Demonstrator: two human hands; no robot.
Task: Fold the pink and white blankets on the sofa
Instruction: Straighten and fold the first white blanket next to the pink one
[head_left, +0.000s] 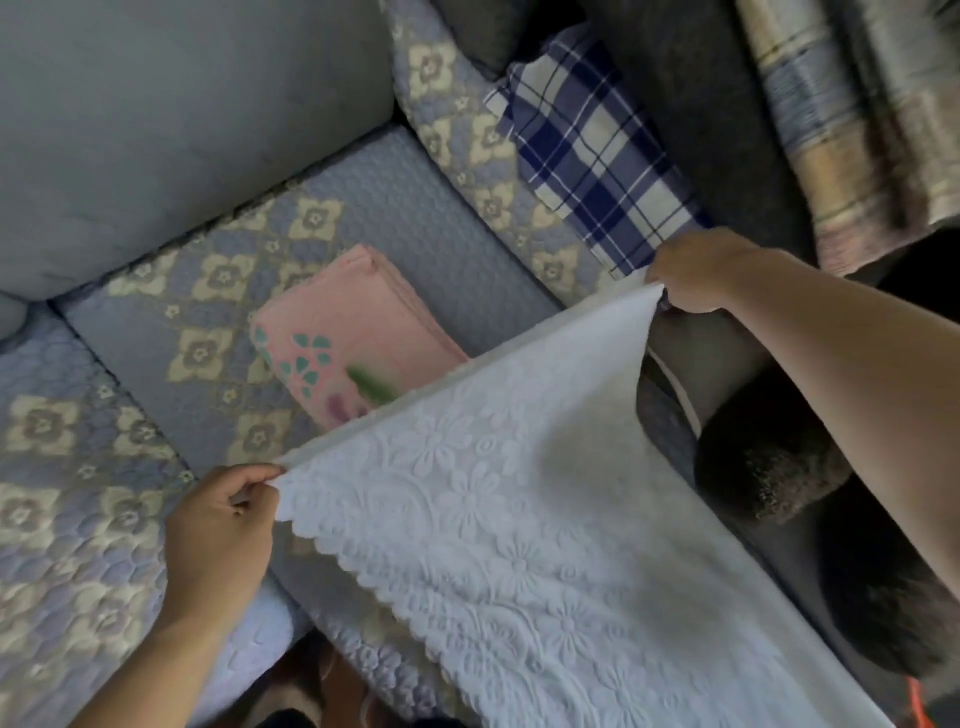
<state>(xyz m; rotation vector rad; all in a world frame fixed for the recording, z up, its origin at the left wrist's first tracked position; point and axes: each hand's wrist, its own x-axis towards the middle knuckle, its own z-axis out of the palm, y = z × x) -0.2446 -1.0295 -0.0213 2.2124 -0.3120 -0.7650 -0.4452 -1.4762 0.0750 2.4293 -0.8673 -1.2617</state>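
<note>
While your left hand (221, 512) pinched one top corner of the white blanket (519, 519) and your right hand (696, 273) gripped the other, you held its upper edge stretched taut above the sofa (363, 208), with the embossed, scalloped cloth hanging down toward you. Behind that edge, the pink blanket (353, 332) lay already folded on the quilted seat cover, just beside a blue plaid cloth (587, 156) draped near the right arm.
</note>
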